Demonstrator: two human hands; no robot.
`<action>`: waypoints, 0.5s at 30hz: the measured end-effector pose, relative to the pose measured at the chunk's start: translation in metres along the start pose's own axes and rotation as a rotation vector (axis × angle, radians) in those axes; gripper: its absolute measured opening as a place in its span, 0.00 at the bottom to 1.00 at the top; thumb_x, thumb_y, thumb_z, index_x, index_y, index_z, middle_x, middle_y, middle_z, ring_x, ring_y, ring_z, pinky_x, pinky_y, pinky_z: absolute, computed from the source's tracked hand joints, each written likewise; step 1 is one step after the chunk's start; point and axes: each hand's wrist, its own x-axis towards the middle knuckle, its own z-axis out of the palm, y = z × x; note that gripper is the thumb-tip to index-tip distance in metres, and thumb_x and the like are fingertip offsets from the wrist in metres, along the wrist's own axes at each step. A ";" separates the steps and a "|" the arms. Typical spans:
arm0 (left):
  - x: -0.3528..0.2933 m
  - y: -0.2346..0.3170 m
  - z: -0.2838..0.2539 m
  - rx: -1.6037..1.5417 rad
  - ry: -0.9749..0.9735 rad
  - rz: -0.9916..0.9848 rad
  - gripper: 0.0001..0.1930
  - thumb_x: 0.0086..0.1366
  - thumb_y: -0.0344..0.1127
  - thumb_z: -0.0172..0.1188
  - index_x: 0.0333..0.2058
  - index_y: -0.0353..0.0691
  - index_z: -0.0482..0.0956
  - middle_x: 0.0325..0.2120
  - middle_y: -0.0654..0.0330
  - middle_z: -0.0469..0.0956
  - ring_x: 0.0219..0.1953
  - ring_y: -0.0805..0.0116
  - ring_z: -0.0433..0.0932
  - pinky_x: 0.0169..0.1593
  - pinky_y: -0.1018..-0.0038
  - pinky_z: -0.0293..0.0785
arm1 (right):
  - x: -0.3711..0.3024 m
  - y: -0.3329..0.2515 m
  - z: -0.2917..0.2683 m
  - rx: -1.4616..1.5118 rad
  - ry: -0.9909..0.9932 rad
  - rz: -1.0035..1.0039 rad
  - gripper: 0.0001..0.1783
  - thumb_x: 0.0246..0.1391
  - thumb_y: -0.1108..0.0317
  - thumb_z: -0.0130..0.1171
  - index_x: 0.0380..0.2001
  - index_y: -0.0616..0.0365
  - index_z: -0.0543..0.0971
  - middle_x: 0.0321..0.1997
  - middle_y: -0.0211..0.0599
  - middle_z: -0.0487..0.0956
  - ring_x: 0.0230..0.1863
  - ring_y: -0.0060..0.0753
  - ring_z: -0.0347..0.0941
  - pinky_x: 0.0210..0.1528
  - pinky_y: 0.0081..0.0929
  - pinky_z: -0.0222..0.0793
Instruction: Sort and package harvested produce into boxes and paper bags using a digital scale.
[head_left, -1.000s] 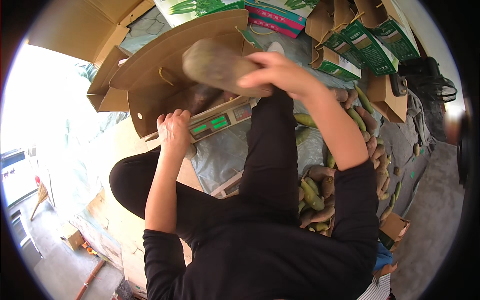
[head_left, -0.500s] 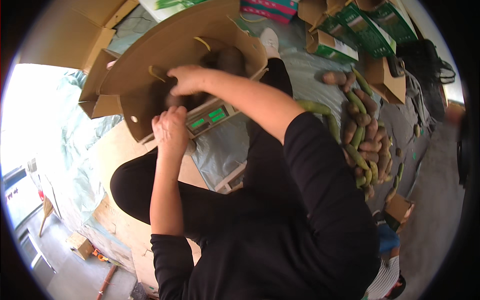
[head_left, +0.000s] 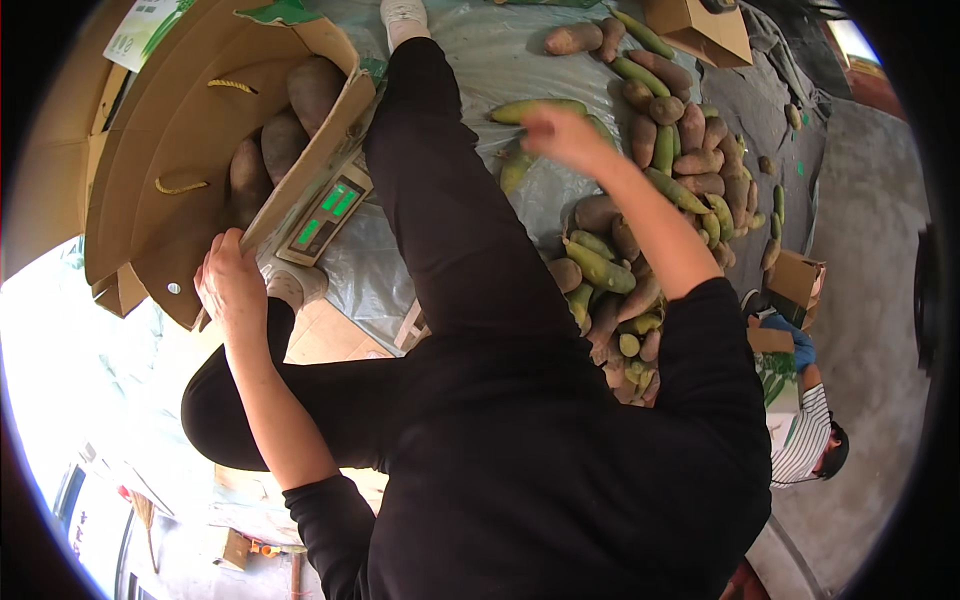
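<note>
At the left, my left hand point(head_left: 232, 282) has its fingers hooked over the near corner of an open cardboard box point(head_left: 215, 125). The box has yellow rope handles, and several dark reddish-brown radishes point(head_left: 284, 144) lie along its inner side. It rests at a tilt on a scale point(head_left: 330, 210) with lit green displays. My right hand point(head_left: 568, 138), smeared by motion, is out over the plastic sheet, close to a long green radish point(head_left: 508, 110). Whether it touches that radish cannot be made out. Another green radish point(head_left: 515, 170) lies just below it.
A long heap of green and reddish-brown radishes point(head_left: 700, 160) covers the sheet point(head_left: 470, 60) on my right. An empty-looking carton point(head_left: 700, 30) stands beyond it. My legs straddle the space by the scale. Another person point(head_left: 808, 440) is at the far lower right beside cartons.
My right hand has left the box and swung right towards the radishes. My left hand still holds the box's near corner. The view has turned rightward, showing more of the heap.
</note>
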 end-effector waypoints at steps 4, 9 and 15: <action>0.001 -0.003 0.000 -0.019 0.007 -0.007 0.09 0.53 0.27 0.58 0.36 0.39 0.75 0.34 0.56 0.76 0.42 0.56 0.75 0.46 0.61 0.67 | -0.080 0.087 0.072 -0.587 -0.443 -0.084 0.28 0.37 0.55 0.67 0.45 0.49 0.75 0.47 0.35 0.74 0.53 0.39 0.68 0.49 0.39 0.67; -0.003 -0.009 0.001 -0.004 0.014 -0.028 0.11 0.51 0.26 0.59 0.36 0.39 0.75 0.34 0.56 0.76 0.41 0.55 0.75 0.46 0.62 0.67 | -0.122 0.089 0.125 -0.890 -0.700 -0.080 0.29 0.38 0.55 0.66 0.47 0.45 0.73 0.51 0.33 0.71 0.55 0.40 0.65 0.53 0.53 0.61; -0.004 -0.004 0.000 -0.020 0.083 0.018 0.09 0.51 0.27 0.60 0.33 0.42 0.75 0.31 0.59 0.75 0.40 0.58 0.75 0.46 0.62 0.66 | -0.130 0.125 0.164 -1.001 -0.708 -0.043 0.30 0.37 0.59 0.66 0.49 0.49 0.72 0.52 0.37 0.71 0.57 0.42 0.63 0.55 0.55 0.58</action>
